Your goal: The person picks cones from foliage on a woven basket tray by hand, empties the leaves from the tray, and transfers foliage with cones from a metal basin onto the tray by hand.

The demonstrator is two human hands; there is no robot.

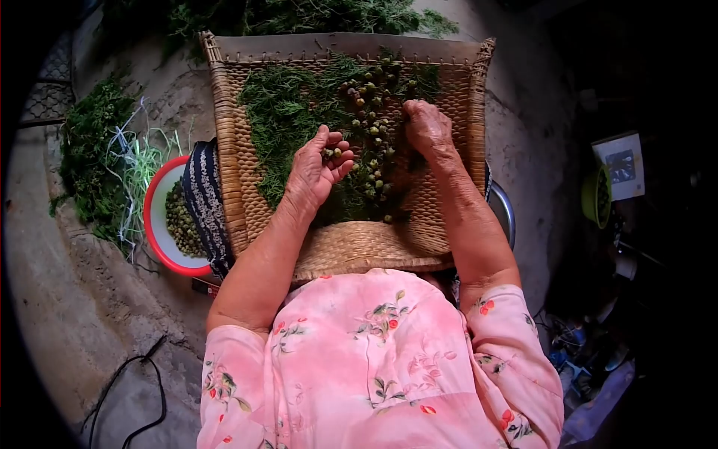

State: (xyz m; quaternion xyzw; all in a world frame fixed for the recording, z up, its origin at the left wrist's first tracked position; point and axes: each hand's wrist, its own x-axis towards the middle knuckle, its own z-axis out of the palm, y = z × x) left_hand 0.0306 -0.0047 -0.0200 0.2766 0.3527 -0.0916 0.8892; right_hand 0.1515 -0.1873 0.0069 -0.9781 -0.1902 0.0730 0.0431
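A woven basket tray [232,165] lies across my lap. Green needle-like sprigs [280,105] cover its left and middle part, and small round green-brown cones [378,142] form a rough line down the middle. My left hand [323,161] is palm up over the sprigs, its fingers curled around a few small cones [331,153]. Right of the line of cones, my right hand [428,126] is closed with its knuckles up above the tray. Whatever its fingers pinch, if anything, is hidden.
At the left, a red-rimmed bowl [153,217] holds many small cones, beside a dark patterned cloth [206,202]. Green branches [93,150] and pale plastic strings [149,165] lie farther left. A metal basin [503,213] shows at the right, a green container [596,196] beyond it.
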